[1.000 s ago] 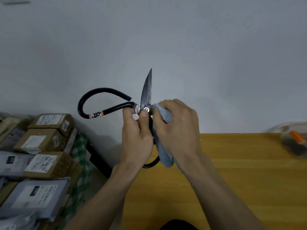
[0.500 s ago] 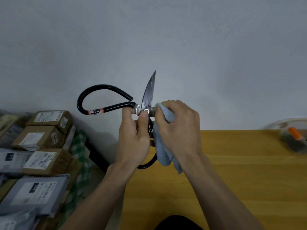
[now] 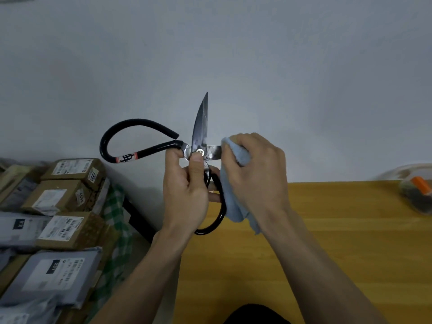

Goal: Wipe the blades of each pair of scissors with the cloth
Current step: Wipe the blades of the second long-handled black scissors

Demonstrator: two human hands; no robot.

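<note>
**Steel blade in blue cloth, scissors held open above the bench edge**

Black-handled scissors (image 3: 198,146) are being held up in front of a pale wall (image 3: 257,54), blades spread wide. One blade is pointing straight up, bare and mottled. The other is running out to the right, its outer part wrapped in the blue cloth (image 3: 236,155); only a short bright stretch next to the pivot is showing.

Left hand (image 3: 187,190) is gripping the scissors at the pivot, thumb pressing on the rivet, fingers (image 3: 214,195) curled round the lower handle loop. The upper handle loop is sticking out to the left, free, with a red-and-white band on its shank.

Right hand (image 3: 259,174) is pinching the cloth closed around the sideways blade, fingers bent down over the fold. A loose tail of cloth is hanging below that hand.

Both hands are sitting above the far left corner of the wooden bench (image 3: 327,242), not touching it.

At the bench's far right edge a clear bag (image 3: 413,192) is lying, with something orange inside; contents blurred. Left of the bench, labelled cardboard parcels (image 3: 70,183) and grey mailers are lying stacked.
</note>
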